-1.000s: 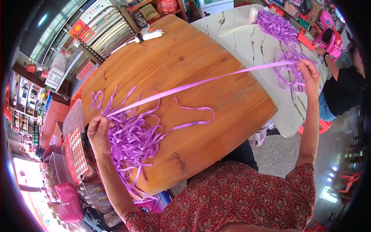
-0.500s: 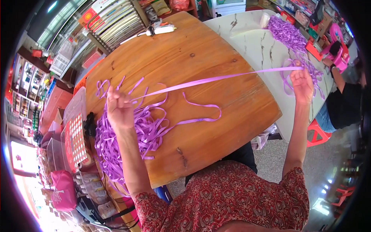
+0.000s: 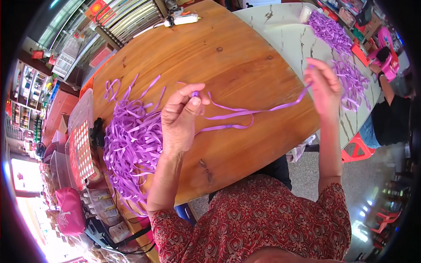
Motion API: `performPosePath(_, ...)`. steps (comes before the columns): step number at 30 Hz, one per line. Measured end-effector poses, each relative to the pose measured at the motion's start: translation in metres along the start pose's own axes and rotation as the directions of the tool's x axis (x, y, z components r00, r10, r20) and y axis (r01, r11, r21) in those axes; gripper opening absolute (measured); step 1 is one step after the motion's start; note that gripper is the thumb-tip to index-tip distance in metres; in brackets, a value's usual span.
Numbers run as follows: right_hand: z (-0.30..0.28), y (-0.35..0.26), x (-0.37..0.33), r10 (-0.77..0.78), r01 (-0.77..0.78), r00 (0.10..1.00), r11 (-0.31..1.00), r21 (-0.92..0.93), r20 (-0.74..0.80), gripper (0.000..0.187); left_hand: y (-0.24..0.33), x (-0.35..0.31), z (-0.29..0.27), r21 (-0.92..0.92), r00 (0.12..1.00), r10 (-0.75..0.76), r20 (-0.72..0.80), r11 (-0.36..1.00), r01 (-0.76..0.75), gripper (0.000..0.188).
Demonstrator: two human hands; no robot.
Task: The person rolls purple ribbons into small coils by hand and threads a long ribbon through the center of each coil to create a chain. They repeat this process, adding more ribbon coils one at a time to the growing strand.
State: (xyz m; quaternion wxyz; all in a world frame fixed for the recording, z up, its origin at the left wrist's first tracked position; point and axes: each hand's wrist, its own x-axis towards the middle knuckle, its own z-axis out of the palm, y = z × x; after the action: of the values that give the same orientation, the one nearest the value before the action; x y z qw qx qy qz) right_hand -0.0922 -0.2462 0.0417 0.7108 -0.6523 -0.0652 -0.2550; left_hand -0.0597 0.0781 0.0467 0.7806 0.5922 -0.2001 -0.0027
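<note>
My left hand (image 3: 179, 116) is over the wooden table, thumb and forefinger pinched on a small purple bit of ribbon. Off to the right, my right hand (image 3: 328, 94) has its fingers bent around a purple ribbon (image 3: 280, 106). That ribbon sags in a slack curve from the right hand toward the left hand; whether it is the same strip as the bit in the left hand cannot be made out. A big tangled heap of purple ribbons (image 3: 131, 142) lies beside my left forearm. One loose strand (image 3: 234, 126) loops across the wood between my hands.
A wooden table (image 3: 245, 158) meets a white marbled table (image 3: 267, 28), which bears more purple ribbon (image 3: 331, 33). A white power strip (image 3: 186, 19) lies at the far edge. A plastic box (image 3: 81, 149) stands left. Another person (image 3: 390, 118) sits at right near a red stool (image 3: 357, 151).
The ribbon stretched taut between my hands has gone slack and dropped. My left hand moved right, away from the heap, and my right hand moved slightly left.
</note>
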Motion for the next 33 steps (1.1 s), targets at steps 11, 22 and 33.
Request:
performPosePath(11,0.111,-0.015,-0.02,-0.151,0.136,0.896,0.988,0.066,0.417,0.044,-0.004,-0.004,0.021,-0.18,0.991,-0.038,0.13,0.982,0.061,0.02)
performPosePath(22,0.117,-0.019,-0.014,-0.193,0.192,0.882,0.98,0.047,0.431,0.02,-0.006,0.0,0.029,-0.099,0.998,0.063,0.03,0.993,-0.059,0.012)
performPosePath(33,0.117,-0.021,-0.024,-0.081,0.072,0.903,0.997,0.038,0.421,0.04,-0.006,0.001,0.042,0.116,0.98,0.165,0.113,0.977,-0.178,0.036)
